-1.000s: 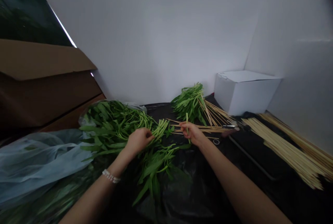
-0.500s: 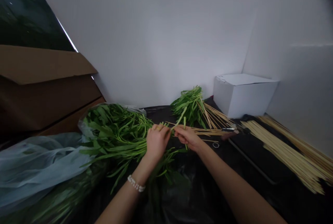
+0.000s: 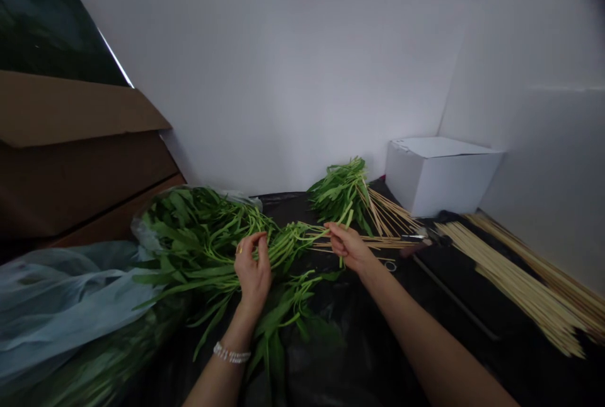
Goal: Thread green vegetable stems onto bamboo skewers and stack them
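Observation:
Long-leaved green stalks (image 3: 198, 224) lie in a large heap at the left, partly in a clear bag. Over their stems hangs my left hand (image 3: 254, 265), its thumb and fingers apart with nothing between them. My right hand (image 3: 347, 247) is closed on a few green stems (image 3: 349, 218), whose pale cut ends stick up past the fingers. Leaves of more stalks (image 3: 278, 315) trail toward me below both hands. Behind my right hand stands a leafy bundle (image 3: 338, 189) beside thin wooden sticks (image 3: 385, 208).
A white box (image 3: 444, 174) sits at the back right. Pale flat strips (image 3: 515, 287) lie at the right by a black flat object (image 3: 467, 287). A cardboard box (image 3: 80, 174) and a bluish plastic bag (image 3: 80, 306) are at the left.
My left hand has let go of the stems and moved left and toward me, its fingers opening. My right hand keeps its stems, whose ends now lean further right.

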